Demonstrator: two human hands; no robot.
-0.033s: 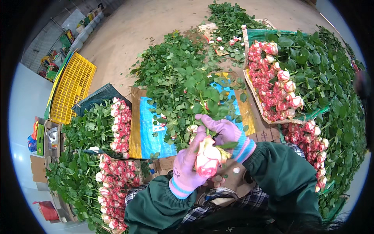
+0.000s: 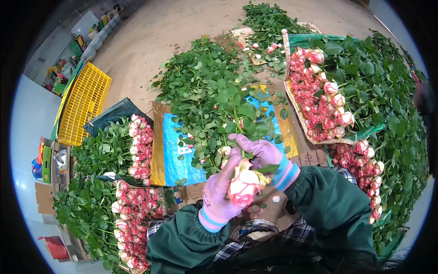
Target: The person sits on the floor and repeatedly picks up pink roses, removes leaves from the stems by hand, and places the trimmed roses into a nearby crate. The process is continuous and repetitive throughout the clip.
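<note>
A pink-and-white rose hangs bloom-down toward me, its leafy stem pointing away over the greens. My left hand, in a pale purple glove with a striped cuff, is closed around it just beside the bloom. Behind the bloom, my right hand, gloved alike, has its fingers curled at the stem. Its fingertips are partly hidden. Outer petals and a green leaf stick out by the right cuff. Beyond my hands lies a heap of leafy rose stems on a blue and yellow sheet.
Rose bunches in wraps lie at left, near left and right. A yellow plastic crate leans at far left. Loose petals lie below my hands. More cut greenery lies at the back.
The rose's bloom has turned slightly between my hands. Both hands stay almost where they were.
</note>
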